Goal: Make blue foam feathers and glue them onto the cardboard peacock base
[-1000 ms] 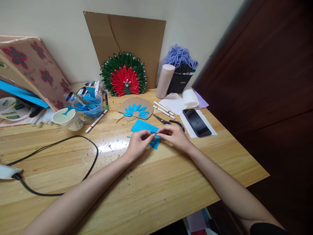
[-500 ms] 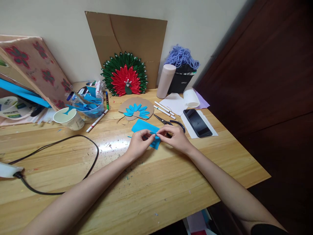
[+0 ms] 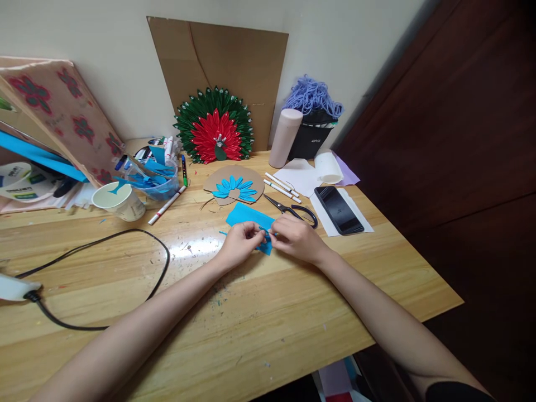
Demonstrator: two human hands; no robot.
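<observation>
At left, the bare left hand (image 3: 239,244) is kept nearly unchanged over the bright-blue rectangular sheet (image 3: 247,214) on the light wooden desk (image 3: 276,324). At right, the bare right hand (image 3: 297,239) has been rolled over: knuckles are now turned upward and fingers curled, where a flatter pinch was shown half a second ago. This is judged a change of grip, with shaping of the small piece not yet finished.

Left fingers: pressed together, small narrow dark-blue piece (image 3: 263,229) pinched between thumb and index. The piece is held between both hands, above the sheet; its exact shape is hidden. Right fingers: bunched closed, apparently pinched on the piece's right end; tips partly covered. Just beyond the right hand, metal scissors with black handles (image 3: 286,209) are left lying, not gripped.
</observation>
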